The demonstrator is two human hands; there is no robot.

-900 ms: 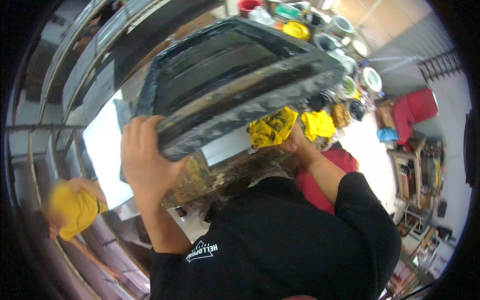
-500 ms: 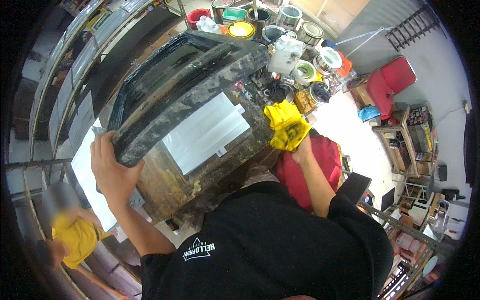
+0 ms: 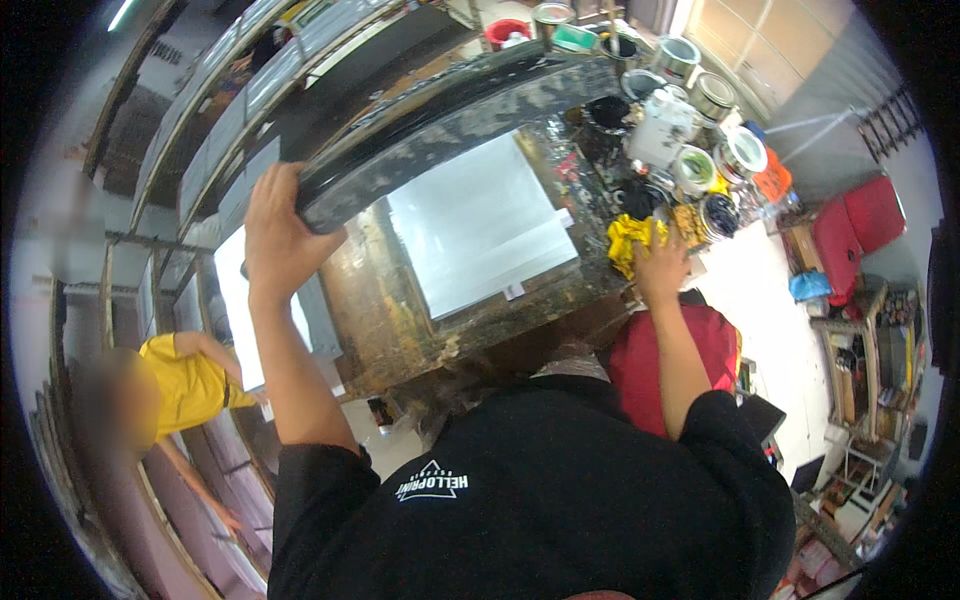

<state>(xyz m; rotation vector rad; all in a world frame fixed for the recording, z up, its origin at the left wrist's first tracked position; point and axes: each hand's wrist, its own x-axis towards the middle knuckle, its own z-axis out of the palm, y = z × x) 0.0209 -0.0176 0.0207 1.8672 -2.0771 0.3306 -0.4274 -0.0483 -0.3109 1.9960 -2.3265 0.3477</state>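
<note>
My left hand (image 3: 280, 225) grips the near left corner of a dark, ink-stained screen-printing frame (image 3: 440, 125), fingers over its edge and thumb below. The frame is tilted up above the worktable (image 3: 385, 335), seen nearly edge-on. A white sheet (image 3: 480, 230) lies on the stained tabletop under it, with small white tabs along its edges. At the table's right end, my right hand (image 3: 662, 265) rests against a crumpled yellow cloth (image 3: 630, 240) with fingers spread. Whether any fingertip still pinches the cloth is hard to see.
Paint cans (image 3: 712, 95), tubs and a white jug (image 3: 662, 125) crowd the far right. A red stool seat (image 3: 680, 350) stands near my right arm. Another white sheet (image 3: 232, 300) lies at the left, beside a person in a yellow shirt (image 3: 190, 385). Racks (image 3: 150, 180) rise behind.
The frame is tilted higher, showing more of the sheet. My right hand has brought the yellow cloth down at the table's right end, its fingers now spread. My view has shifted.
</note>
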